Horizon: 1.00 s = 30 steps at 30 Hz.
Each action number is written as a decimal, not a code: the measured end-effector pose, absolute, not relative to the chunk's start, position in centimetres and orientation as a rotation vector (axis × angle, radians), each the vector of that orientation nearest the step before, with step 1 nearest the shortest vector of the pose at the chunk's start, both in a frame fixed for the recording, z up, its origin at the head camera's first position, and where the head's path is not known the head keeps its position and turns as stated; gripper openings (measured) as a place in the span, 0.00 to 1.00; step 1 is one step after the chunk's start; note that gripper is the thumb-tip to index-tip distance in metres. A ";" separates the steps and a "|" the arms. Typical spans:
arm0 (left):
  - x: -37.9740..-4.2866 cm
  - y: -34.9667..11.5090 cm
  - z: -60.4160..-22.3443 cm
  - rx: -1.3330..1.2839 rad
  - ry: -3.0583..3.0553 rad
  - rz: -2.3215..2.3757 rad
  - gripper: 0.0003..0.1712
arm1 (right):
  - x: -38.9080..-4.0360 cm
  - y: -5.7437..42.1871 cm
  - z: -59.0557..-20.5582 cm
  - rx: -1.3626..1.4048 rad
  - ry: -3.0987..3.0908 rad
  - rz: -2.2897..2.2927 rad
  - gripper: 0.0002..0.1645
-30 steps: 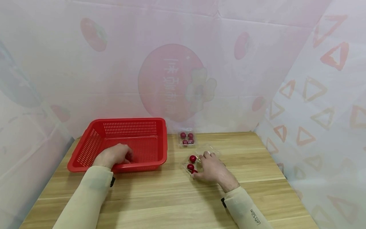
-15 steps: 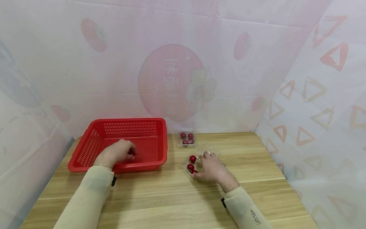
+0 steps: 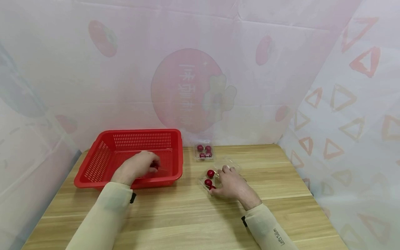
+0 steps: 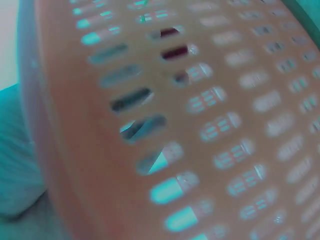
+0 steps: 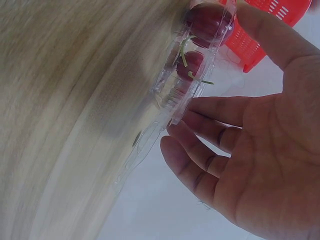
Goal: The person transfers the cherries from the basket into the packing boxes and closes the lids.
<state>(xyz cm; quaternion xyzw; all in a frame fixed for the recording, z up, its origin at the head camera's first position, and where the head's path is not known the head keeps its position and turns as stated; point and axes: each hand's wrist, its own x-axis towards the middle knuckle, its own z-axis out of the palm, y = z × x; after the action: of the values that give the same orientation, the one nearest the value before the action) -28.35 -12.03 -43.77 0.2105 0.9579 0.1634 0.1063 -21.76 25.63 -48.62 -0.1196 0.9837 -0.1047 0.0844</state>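
Note:
In the head view my left hand (image 3: 137, 168) is inside the red basket (image 3: 179, 156), fingers curled round a small dark red cherry (image 3: 155, 166), mostly hidden by the hand. The left wrist view is filled by the slotted basket wall (image 4: 100, 150), with dark red showing through some slots. My right hand (image 3: 232, 184) holds the rim of an open clear plastic box (image 3: 203, 180) between thumb and fingers. Red cherries (image 3: 210, 173) sit in that box; green stems show on the cherries (image 5: 210, 22) in the right wrist view.
Behind the open box stands another clear plastic box (image 3: 204, 158) with several cherries inside, near the back wall. The wooden table (image 3: 187, 218) ends at printed cloth walls (image 3: 243, 86) behind and on both sides.
My left hand has shifted to the right and slightly up within the basket, and a dark red cherry now shows at its fingers. The right hand and box have stayed put.

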 end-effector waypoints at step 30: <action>-27.0 -8.1 -41.0 0.876 2.854 0.533 0.13 | -21.8 25.7 -48.8 -0.338 2.935 -0.308 0.59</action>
<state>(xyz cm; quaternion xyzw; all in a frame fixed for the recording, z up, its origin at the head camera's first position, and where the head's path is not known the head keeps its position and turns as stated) -26.97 -8.13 -40.96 0.2885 0.9397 0.1756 0.0541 -21.78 25.69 -48.79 -0.1134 0.9844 -0.1033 0.0857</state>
